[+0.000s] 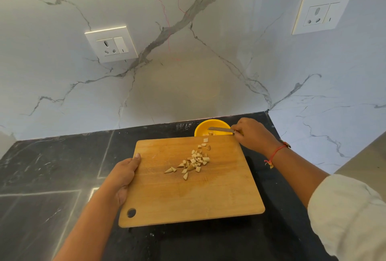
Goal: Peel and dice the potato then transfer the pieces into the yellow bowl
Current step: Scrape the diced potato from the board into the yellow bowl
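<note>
Left fingers (135, 159) grip one board (208, 198), right fingers (238, 130) one knife (221, 129) above one yellow bowl (200, 128), many potato dice (195, 161)

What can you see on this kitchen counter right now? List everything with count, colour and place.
counter: one, black, under everything
cutting board: one, tan wood, on the counter
bowl: one, yellow, at the board's far edge
potato pieces: many, pale, on the board, a few in the bowl
knife: one, silver blade, over the bowl
sockets: two, white, on the marble wall
thread: one, red, on the right wrist
sleeve: one, white, on the right arm
left hand: one, grips the board's left edge
right hand: one, holds the knife
</note>
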The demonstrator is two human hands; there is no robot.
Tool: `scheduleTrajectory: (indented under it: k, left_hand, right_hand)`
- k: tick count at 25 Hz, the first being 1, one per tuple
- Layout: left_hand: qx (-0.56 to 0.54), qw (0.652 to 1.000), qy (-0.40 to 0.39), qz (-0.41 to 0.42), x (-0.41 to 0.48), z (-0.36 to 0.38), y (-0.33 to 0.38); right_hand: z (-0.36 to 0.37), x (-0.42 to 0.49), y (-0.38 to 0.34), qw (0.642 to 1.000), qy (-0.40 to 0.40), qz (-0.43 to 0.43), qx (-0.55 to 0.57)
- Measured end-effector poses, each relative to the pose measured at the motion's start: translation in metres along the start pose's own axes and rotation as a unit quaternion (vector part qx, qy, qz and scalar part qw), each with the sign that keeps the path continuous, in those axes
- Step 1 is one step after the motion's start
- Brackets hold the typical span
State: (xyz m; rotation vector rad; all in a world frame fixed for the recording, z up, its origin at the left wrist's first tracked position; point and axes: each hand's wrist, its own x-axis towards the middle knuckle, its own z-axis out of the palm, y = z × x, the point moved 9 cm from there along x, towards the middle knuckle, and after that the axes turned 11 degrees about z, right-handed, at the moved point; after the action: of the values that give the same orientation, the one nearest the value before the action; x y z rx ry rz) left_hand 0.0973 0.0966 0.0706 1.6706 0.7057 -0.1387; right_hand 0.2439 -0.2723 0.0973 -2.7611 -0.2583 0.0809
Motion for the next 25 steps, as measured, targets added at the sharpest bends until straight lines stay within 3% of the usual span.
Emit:
scheduleTrajectory:
  k: [3, 7, 16, 19, 25]
  left_hand:
    - [-0.002, 1.0, -0.003, -0.001, 0.002, 0.001, 0.001]
    - [0.0, 1.0, -0.005, 0.003, 0.004, 0.004, 0.004]
    - [0.005, 1.0, -0.008, 0.006, 0.006, 0.009, 0.005]
    - [0.007, 1.0, -0.01, 0.005, 0.005, 0.012, 0.006]
    - [-0.003, 1.0, -0.008, 0.009, 0.007, 0.015, 0.01]
  right_hand:
    - [-0.004, -0.014, -0.014, 0.998, 0.008, -0.035, 0.048]
    - [0.016, -0.041, -0.039, 0.993, -0.048, -0.1, 0.035]
    - [0.018, 0.001, -0.01, 0.999, 0.006, -0.016, -0.029]
    - [0.006, 0.0, -0.011, 1.0, 0.025, -0.004, -0.003]
    - [0.0, -0.075, -0.062, 0.989, -0.012, -0.113, 0.096]
